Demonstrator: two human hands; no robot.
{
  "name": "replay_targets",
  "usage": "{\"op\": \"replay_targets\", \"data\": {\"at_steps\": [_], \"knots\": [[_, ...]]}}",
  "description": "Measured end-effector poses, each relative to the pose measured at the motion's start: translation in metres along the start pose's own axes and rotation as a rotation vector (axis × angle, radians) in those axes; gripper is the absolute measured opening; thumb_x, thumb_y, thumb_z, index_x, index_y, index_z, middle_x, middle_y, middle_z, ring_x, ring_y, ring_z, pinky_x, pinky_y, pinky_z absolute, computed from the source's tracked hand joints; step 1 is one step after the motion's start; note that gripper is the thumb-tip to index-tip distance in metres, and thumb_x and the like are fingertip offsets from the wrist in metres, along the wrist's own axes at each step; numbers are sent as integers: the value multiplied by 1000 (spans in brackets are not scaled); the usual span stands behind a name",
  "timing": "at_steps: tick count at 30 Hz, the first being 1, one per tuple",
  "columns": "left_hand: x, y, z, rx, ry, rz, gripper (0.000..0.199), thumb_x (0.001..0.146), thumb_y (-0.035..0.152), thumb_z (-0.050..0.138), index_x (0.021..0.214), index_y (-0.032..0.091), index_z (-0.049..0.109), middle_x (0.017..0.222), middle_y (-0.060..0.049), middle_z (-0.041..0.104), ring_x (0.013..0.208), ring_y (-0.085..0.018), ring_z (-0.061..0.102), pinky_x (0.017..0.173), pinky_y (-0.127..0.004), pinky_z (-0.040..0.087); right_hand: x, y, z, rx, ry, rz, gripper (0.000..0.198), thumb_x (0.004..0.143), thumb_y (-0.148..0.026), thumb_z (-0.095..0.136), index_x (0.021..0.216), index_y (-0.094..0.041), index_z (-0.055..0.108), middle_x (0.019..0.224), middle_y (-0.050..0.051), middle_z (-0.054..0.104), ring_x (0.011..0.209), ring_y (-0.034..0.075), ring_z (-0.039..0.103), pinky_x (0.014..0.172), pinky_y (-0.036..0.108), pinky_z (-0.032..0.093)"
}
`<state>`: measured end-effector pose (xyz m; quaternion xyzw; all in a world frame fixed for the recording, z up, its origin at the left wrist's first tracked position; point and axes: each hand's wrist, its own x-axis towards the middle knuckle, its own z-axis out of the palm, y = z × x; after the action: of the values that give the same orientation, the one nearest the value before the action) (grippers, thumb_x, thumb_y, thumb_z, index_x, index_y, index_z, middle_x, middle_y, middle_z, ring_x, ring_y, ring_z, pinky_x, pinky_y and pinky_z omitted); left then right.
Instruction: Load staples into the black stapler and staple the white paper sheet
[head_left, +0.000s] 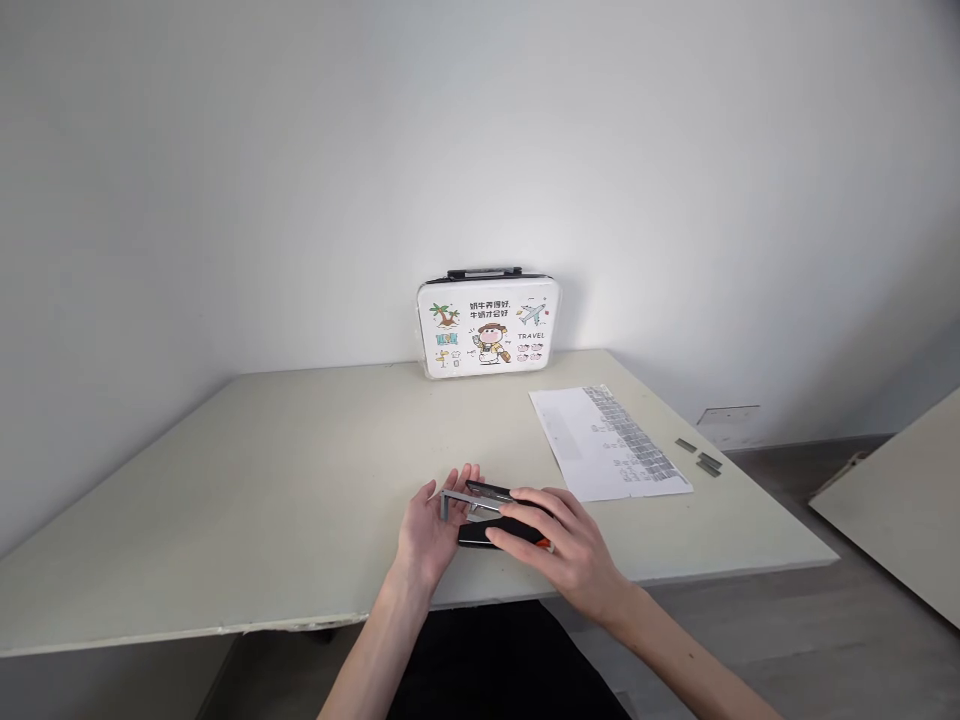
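Nearest, the right hand [566,545] closes around the rear of a stapler [480,533] with its arms spread apart, held above the front of the table [262,480]; the left hand [427,535] lies open, palm up, under and beside the stapler's metal front end. To handle it well, the right fingers should probably keep the black base steady and the arms well parted, with no fingertip in the gap where they could snap together; the left palm seems best kept cupped under the metal end, to steady it or catch anything loose. A level hold would likely stop the metal part from sliding. The right fingers cover the hinge, and I cannot tell whether any staples sit inside, or whether the bent metal tip belongs to the stapler or is a separate piece. Farther off to the right lie a printed paper sheet [581,440], its small print unreadable, and a few staple strips [709,464], partly overlapping. Farthest, a white case [491,345] stands near the wall [300,200], its back hidden.
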<state>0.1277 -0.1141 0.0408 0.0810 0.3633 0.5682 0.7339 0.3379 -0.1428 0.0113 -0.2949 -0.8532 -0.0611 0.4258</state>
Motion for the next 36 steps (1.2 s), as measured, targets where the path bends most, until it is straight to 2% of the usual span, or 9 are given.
{"op": "replay_targets", "data": {"at_steps": [4,7,11,16,22,25,28,32,36], "knots": [[2,0,-1,-37,87,20,23,98,15,45,114,10,62,120,-20,71,112,-24,72,93,-34,62,-5,8,-1,-13,68,41,54,98,-7,60,136,-44,65,124,2,75,125,27,66,98,49,59],[1,0,-11,59,118,107,18,95,17,52,107,13,66,101,-13,70,95,-21,72,86,-33,62,-10,10,-3,67,165,156,54,98,-6,54,136,-43,66,120,3,75,122,28,67,97,51,61],[-10,-2,-22,436,34,365,25,96,30,61,115,18,70,74,3,50,60,-10,47,62,-22,48,-16,8,-5,263,234,350,49,99,-10,50,135,-39,66,121,6,71,118,28,67,90,49,65],[-23,-9,-22,948,3,533,49,95,47,61,141,30,63,74,4,41,65,-13,41,67,-25,42,-17,3,-1,387,224,589,30,100,-26,56,126,-34,70,123,9,68,114,29,67,70,38,66],[-18,-22,-19,1226,-158,683,48,91,42,63,135,25,69,73,3,40,65,-15,39,65,-28,41,-1,3,10,446,172,627,28,100,-38,60,126,-31,69,122,8,71,112,27,68,88,40,62],[-15,-17,-22,1038,-115,593,48,88,40,70,132,24,68,72,5,39,64,-13,39,65,-26,41,14,10,24,500,133,637,29,100,-38,60,127,-30,68,121,7,73,111,26,69,92,39,59],[-13,-1,-29,533,-29,444,39,87,34,74,123,19,67,68,8,33,58,-9,34,56,-22,36,37,26,52,537,114,659,31,97,-38,63,125,-27,69,122,7,74,110,27,70,94,39,57],[-11,18,-39,-83,-33,266,15,91,16,62,106,14,64,68,7,32,53,-8,34,48,-21,34,83,54,108,530,78,647,31,91,-33,68,121,-26,69,122,5,76,111,25,70,101,39,53],[-11,20,-44,-242,-31,228,21,96,12,52,115,12,62,72,3,43,54,-9,42,47,-23,39,132,75,168,520,-11,615,32,86,-24,72,118,-28,71,122,1,76,111,23,71,103,39,52]]}}
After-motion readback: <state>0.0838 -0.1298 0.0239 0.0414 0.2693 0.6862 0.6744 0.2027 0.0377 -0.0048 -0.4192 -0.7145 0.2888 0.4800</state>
